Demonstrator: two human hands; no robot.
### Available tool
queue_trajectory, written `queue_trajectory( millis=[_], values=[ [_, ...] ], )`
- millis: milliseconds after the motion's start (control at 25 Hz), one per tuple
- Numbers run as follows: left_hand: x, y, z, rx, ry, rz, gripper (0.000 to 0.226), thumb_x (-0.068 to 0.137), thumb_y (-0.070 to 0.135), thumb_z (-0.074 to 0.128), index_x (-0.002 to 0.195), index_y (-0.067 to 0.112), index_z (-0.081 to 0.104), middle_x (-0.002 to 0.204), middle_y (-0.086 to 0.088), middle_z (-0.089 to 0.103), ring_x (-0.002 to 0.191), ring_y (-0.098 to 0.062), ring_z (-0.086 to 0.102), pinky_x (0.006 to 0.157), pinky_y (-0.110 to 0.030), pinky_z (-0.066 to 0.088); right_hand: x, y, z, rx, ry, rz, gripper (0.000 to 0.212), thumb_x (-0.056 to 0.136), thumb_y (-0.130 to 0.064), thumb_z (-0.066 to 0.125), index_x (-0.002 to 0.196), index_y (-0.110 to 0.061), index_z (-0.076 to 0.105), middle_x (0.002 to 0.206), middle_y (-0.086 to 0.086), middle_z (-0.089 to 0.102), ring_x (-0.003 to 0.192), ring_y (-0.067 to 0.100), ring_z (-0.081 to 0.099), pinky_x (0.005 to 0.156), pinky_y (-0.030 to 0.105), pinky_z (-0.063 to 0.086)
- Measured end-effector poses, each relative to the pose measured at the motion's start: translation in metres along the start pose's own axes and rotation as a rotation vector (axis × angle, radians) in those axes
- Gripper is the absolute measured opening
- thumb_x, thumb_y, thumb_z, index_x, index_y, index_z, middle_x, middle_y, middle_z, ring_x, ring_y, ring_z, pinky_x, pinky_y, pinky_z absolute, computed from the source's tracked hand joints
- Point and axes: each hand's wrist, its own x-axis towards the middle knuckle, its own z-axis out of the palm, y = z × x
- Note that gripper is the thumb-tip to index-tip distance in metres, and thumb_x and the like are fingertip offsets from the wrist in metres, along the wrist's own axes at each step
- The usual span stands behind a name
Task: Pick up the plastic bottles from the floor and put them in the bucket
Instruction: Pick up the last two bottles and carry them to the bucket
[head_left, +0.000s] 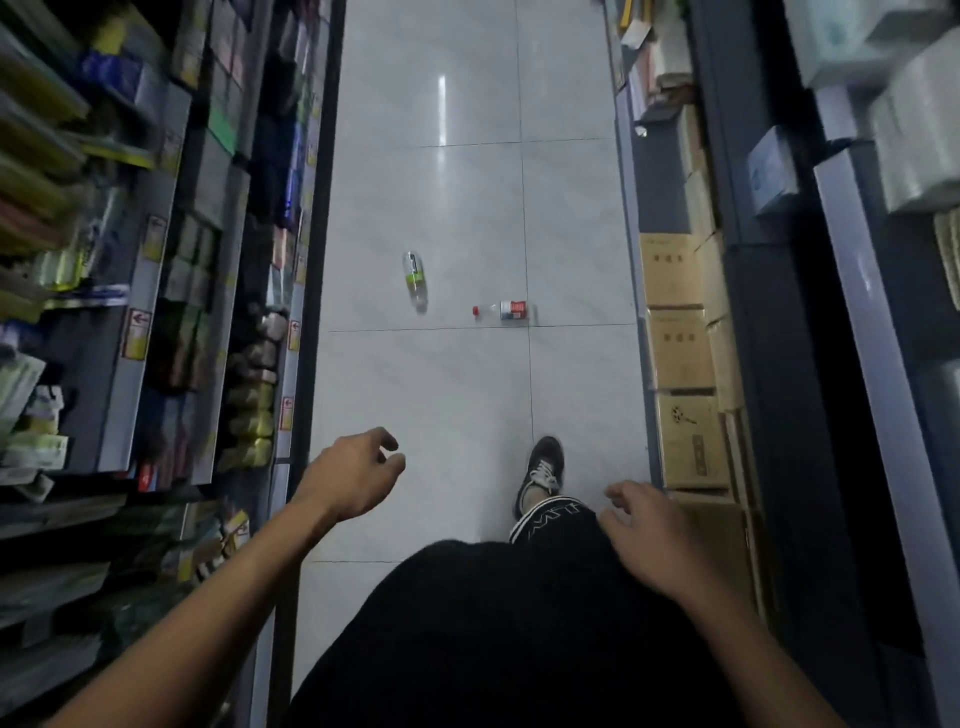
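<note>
Two clear plastic bottles lie on the pale tiled floor ahead of me. The one with a green label (415, 280) lies lengthwise along the aisle, left of centre. The one with a red cap and red label (505, 310) lies crosswise a little to its right. My left hand (353, 475) hangs in front of me with fingers loosely curled and holds nothing. My right hand (647, 530) is also empty, fingers relaxed, over my right thigh. Both hands are well short of the bottles. No bucket is in view.
I stand in a narrow shop aisle. Stocked shelves (156, 312) line the left side. Stacked cardboard boxes (680, 358) and dark shelving line the right. My right foot in a dark sneaker (543, 473) is stepped forward on the tiled floor (441, 405).
</note>
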Motion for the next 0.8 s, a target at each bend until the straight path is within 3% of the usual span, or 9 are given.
queue_trajectory(
  millis=[280, 520, 800],
  values=[
    [0.048, 0.053, -0.029, -0.112, -0.047, -0.125, 0.035, 0.092, 0.052, 0.049, 0.116, 0.033, 0.065, 0.109, 0.006, 0.074, 0.096, -0.020, 0.068, 0.087, -0.038, 0.056, 0.148, -0.074, -0.110, -0.158, -0.061, -0.182, 0.042, 0.097, -0.045, 0.053, 0.132, -0.023, 0.060, 0.127, -0.004, 0.062, 0.115, 0.014, 0.059, 0.095, 0.037, 0.050],
    [0.120, 0.052, -0.076, -0.217, -0.050, -0.234, 0.038, 0.091, 0.052, 0.049, 0.119, 0.032, 0.065, 0.105, 0.009, 0.074, 0.095, -0.018, 0.067, 0.086, -0.036, 0.055, 0.262, -0.156, -0.149, -0.268, -0.161, -0.275, 0.044, 0.098, -0.049, 0.048, 0.134, -0.023, 0.058, 0.127, -0.004, 0.062, 0.112, 0.013, 0.059, 0.093, 0.039, 0.052],
    [0.280, 0.038, -0.183, -0.231, -0.081, -0.219, 0.035, 0.093, 0.048, 0.050, 0.121, 0.032, 0.064, 0.106, 0.011, 0.074, 0.097, -0.019, 0.065, 0.086, -0.036, 0.054, 0.370, -0.241, -0.154, -0.302, -0.239, -0.163, 0.040, 0.099, -0.045, 0.052, 0.132, -0.023, 0.059, 0.123, -0.005, 0.063, 0.107, 0.009, 0.058, 0.090, 0.033, 0.052]
  ],
)
